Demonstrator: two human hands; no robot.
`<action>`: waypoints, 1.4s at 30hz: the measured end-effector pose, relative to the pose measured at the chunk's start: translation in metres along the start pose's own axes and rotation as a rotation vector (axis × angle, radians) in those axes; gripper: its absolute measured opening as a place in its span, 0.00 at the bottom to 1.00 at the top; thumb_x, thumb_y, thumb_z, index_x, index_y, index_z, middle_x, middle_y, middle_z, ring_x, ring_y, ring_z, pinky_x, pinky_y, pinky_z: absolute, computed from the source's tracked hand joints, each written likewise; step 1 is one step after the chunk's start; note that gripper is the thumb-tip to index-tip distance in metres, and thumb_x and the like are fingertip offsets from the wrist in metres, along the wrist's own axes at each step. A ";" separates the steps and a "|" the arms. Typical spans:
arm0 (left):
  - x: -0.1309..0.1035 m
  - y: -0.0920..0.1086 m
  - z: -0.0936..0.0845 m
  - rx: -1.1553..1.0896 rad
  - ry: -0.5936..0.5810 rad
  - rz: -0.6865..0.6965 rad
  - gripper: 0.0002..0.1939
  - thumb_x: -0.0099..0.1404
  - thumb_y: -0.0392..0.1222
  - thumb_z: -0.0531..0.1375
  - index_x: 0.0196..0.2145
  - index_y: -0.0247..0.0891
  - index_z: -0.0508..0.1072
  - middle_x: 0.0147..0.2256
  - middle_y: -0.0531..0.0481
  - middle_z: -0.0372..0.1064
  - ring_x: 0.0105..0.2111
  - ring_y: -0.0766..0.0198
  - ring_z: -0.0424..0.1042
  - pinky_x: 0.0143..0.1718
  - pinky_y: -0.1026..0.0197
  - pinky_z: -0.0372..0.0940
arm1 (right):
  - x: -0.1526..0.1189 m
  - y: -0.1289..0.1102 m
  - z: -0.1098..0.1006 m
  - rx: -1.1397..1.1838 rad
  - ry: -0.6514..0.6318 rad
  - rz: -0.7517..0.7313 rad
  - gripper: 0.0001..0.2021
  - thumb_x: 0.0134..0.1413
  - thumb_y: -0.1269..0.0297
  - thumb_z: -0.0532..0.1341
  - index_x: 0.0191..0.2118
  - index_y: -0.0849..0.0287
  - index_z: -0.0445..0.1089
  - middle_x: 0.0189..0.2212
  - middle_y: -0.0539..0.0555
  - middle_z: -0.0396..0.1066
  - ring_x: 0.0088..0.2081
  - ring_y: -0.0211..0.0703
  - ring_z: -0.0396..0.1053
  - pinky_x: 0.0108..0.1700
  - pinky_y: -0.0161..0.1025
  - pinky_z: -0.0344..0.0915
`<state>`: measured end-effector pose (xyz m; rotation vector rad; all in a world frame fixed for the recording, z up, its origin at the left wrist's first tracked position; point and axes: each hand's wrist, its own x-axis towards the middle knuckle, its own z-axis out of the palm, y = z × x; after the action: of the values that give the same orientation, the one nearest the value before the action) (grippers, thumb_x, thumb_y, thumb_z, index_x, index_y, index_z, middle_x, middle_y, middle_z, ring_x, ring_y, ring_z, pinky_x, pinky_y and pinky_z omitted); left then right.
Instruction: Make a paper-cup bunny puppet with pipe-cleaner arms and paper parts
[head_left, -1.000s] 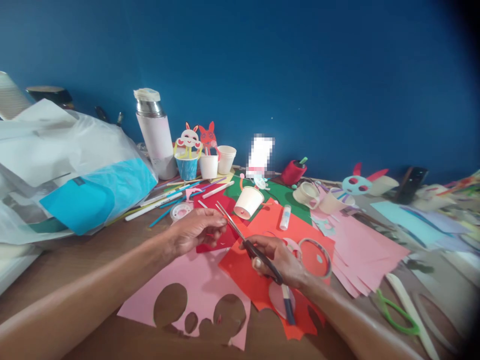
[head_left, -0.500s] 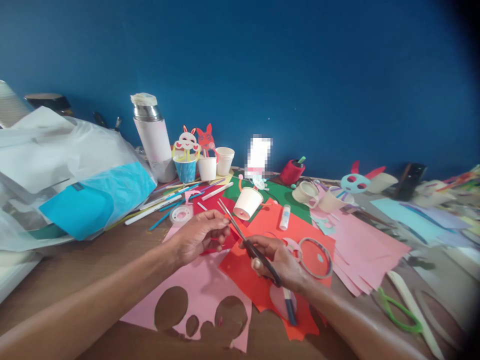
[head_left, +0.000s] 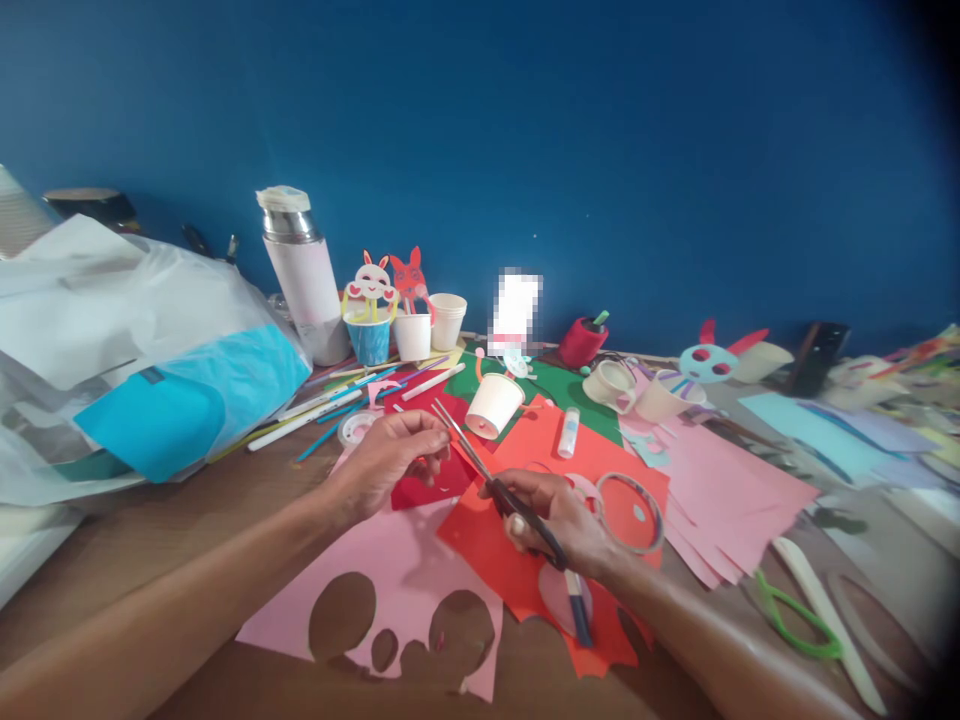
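Note:
My right hand (head_left: 559, 520) grips the black-handled scissors (head_left: 525, 515), their metal blades slightly parted and pointing up and left. Close to the blade tips, my left hand (head_left: 405, 450) is closed in a pinch; whatever sits between thumb and fingertips is too small or hidden to make out. Beneath the hands lie orange paper (head_left: 480, 545), red paper (head_left: 420, 485) and a pink sheet (head_left: 405, 560) with round holes cut from it. A white paper cup (head_left: 495, 405) lies tipped just beyond the blades.
Behind stand a flask (head_left: 304, 285) and cups with paper animal faces, including a blue cup (head_left: 369, 338). A glue stick (head_left: 569, 433), a tape roll (head_left: 631, 512) and pink sheets (head_left: 739, 500) lie right. A plastic bag (head_left: 150, 290) fills the left; green-handled scissors (head_left: 802, 625) lie front right.
My left hand has moved slightly left, a little away from the blades. The right hand and scissors stay almost where they were.

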<state>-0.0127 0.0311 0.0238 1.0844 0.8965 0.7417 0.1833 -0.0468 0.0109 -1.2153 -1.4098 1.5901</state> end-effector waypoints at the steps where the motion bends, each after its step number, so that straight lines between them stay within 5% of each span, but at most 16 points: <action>1: 0.000 0.000 0.000 -0.007 -0.003 0.001 0.07 0.53 0.40 0.60 0.25 0.33 0.67 0.21 0.54 0.63 0.19 0.72 0.63 0.20 0.67 0.60 | 0.000 -0.001 0.001 0.002 0.004 -0.001 0.22 0.38 0.53 0.65 0.39 0.63 0.68 0.18 0.45 0.60 0.18 0.30 0.56 0.21 0.29 0.55; 42: -0.001 -0.001 0.003 -0.093 -0.014 -0.101 0.06 0.49 0.37 0.61 0.23 0.34 0.67 0.21 0.52 0.66 0.18 0.70 0.64 0.19 0.66 0.60 | 0.002 0.006 -0.002 -0.003 -0.046 -0.071 0.26 0.42 0.46 0.61 0.40 0.65 0.67 0.15 0.45 0.59 0.16 0.29 0.54 0.18 0.29 0.51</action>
<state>-0.0104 0.0287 0.0235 0.9539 0.8899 0.6851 0.1851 -0.0456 0.0047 -1.1245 -1.4685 1.5769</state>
